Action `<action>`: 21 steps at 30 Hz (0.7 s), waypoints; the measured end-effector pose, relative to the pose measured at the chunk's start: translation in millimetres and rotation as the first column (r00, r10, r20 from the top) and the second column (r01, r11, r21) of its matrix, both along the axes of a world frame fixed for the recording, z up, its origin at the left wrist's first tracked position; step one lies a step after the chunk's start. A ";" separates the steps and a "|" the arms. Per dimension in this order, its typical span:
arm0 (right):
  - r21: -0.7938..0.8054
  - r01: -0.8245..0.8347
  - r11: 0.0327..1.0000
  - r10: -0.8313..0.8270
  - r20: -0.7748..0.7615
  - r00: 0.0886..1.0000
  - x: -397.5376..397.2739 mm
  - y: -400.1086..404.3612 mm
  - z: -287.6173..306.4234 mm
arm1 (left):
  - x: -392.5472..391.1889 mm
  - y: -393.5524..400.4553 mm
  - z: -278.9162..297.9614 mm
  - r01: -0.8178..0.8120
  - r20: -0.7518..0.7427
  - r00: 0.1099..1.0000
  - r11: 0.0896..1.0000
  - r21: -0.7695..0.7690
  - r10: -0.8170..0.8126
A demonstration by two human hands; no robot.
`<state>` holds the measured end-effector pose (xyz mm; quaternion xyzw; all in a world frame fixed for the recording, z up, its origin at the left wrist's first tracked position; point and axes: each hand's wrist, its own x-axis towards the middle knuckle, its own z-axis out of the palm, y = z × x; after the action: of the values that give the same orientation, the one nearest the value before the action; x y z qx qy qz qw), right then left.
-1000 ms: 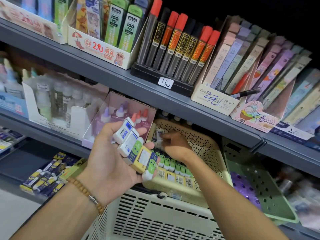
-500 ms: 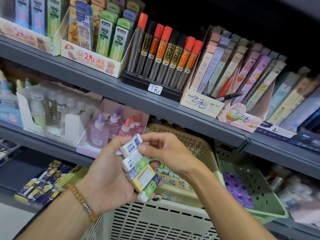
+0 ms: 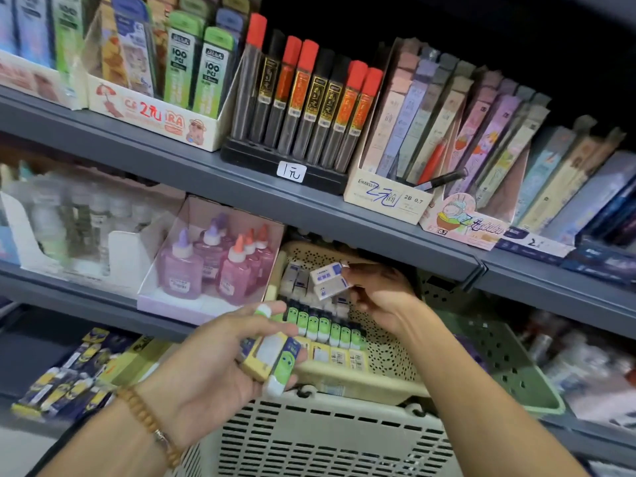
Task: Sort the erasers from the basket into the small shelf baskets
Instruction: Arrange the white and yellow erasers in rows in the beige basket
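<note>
Erasers sit in both hands at mid-frame: the right hand [image 3: 378,297] pinches two white erasers [image 3: 328,280] over the cream shelf basket [image 3: 389,359], while the left hand [image 3: 220,366] at lower centre clamps a few green and yellow erasers [image 3: 275,359] above the slotted white basket [image 3: 327,438].

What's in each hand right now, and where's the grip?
Right hand pinches two white erasers by their right ends, over the beige basket. Left hand cradles green-and-yellow erasers across its fingers.
</note>
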<state>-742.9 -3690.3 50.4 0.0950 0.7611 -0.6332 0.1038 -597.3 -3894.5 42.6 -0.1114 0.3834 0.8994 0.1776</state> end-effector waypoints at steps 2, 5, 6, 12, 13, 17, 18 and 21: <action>0.175 -0.030 0.984 0.027 0.019 0.999 -16.0 9.8 -5.2 | -2.7 -2.0 -0.7 -0.064 -0.049 0.997 0.998 -0.011 0.063; 0.248 -0.127 0.960 0.114 0.068 0.991 -35.5 11.5 -10.3 | -6.1 -5.4 -2.0 -0.106 -0.106 0.989 0.994 0.011 0.107; 0.272 -0.150 0.950 0.132 0.084 0.988 -41.4 9.3 -11.7 | -6.4 -5.9 -2.3 -0.114 -0.114 0.987 0.993 0.028 0.117; 0.331 -0.154 0.931 0.146 0.049 0.988 -66.3 -22.7 -26.3 | -6.4 -8.1 -1.7 -0.161 -0.117 0.980 0.986 0.037 0.164; 0.321 -0.123 0.939 0.127 0.011 0.992 -67.3 -26.9 -29.1 | -6.0 -8.8 -2.2 -0.165 -0.111 0.979 0.986 0.033 0.168; 0.270 -0.019 0.963 0.046 -0.095 0.994 -56.1 -27.9 -27.3 | -4.3 -7.5 -2.2 -0.194 -0.092 0.977 0.981 -0.004 0.193; 0.275 -0.001 0.961 0.037 -0.126 0.991 -49.2 -27.0 -23.8 | -4.6 -6.5 -1.8 -0.213 -0.090 0.973 0.977 -0.020 0.211; 0.334 -0.009 0.942 0.087 -0.219 0.972 -16.1 -30.2 -9.7 | -5.5 -4.2 0.2 -0.254 -0.112 0.963 0.965 -0.061 0.246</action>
<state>-759.0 -3720.5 40.7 0.0183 0.8655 -0.5005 0.0127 -602.8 -3898.7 42.8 -0.1187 0.4083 0.9043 0.0381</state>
